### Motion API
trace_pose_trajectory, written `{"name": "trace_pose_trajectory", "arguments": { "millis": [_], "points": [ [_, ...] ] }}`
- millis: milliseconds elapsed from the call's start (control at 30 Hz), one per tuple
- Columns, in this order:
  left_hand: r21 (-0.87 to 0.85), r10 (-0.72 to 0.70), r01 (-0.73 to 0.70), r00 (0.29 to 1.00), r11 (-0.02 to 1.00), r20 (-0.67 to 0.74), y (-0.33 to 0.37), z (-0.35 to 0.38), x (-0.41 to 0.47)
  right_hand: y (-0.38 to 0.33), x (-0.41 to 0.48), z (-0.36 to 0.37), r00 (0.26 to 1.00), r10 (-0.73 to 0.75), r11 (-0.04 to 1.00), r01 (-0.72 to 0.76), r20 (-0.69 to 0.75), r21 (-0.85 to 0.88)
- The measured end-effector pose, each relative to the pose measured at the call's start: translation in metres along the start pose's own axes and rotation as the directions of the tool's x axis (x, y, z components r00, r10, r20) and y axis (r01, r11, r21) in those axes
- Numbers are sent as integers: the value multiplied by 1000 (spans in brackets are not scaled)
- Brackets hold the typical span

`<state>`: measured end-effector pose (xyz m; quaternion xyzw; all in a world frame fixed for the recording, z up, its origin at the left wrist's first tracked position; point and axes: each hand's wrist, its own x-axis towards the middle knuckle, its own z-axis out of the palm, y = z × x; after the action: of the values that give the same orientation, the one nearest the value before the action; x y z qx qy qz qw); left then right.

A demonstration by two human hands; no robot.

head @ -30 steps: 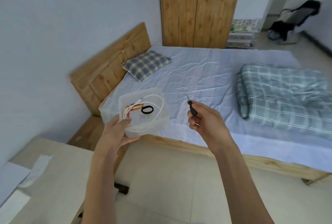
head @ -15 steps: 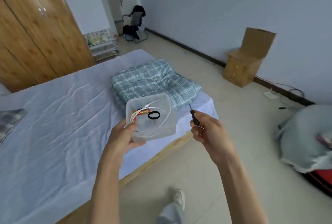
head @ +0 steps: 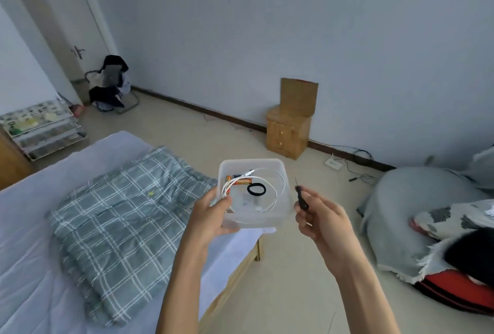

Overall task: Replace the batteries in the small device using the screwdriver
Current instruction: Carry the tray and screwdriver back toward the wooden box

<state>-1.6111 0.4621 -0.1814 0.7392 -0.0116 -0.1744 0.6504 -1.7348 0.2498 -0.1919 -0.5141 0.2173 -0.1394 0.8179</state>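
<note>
Lower centre of the frame: the right hand (head: pixel 323 224) is pinching the slim black screwdriver (head: pixel 302 198) by its handle, tip upward; it is light and probably calling for a firm fingertip hold. The left hand (head: pixel 211 216) is gripping the near left wall of the clear plastic tub (head: pixel 251 161), likely light and slippery. Batteries (head: pixel 239 179) are lying in its far left corner with a white cable (head: pixel 278 186); no device is showing clearly.

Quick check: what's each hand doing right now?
Left hand: grips the clear plastic container.
Right hand: grips the small black screwdriver.
</note>
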Motion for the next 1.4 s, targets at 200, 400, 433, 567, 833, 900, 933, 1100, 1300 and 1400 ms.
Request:
{"name": "trace_pose_trajectory", "arguments": {
  "millis": [200,400,433,567,833,900,933,1100,1300,1400],
  "points": [
    [62,-52,47,995,997,81,7,73,103,-20,94,-53,991,9,1000,-6,-130,25],
    [57,-68,62,992,996,109,29,169,214,-64,216,-112,987,-19,1000,20,-161,5],
    [48,-69,64,992,997,106,34,186,232,-74,237,-122,987,-24,1000,24,-156,-3],
    [14,-76,75,993,997,95,56,249,295,-117,315,-155,988,-26,999,21,-150,-35],
    [-22,-107,109,990,994,87,91,320,411,-156,450,-188,993,27,998,-33,-114,-51],
    [-18,-114,116,991,993,74,99,328,443,-162,486,-188,993,40,998,-45,-107,-46],
    [-15,-114,116,991,993,73,103,331,460,-165,504,-187,994,42,998,-47,-100,-44],
    [-16,-104,106,991,994,88,124,346,559,-175,603,-176,995,32,999,-36,-99,-33],
    [-8,-66,67,993,998,98,164,355,680,-200,720,-149,995,10,1000,-13,-102,-22],
    [3,-51,51,997,999,64,178,358,731,-205,771,-138,993,25,999,-27,-111,-20]
  ]
}}
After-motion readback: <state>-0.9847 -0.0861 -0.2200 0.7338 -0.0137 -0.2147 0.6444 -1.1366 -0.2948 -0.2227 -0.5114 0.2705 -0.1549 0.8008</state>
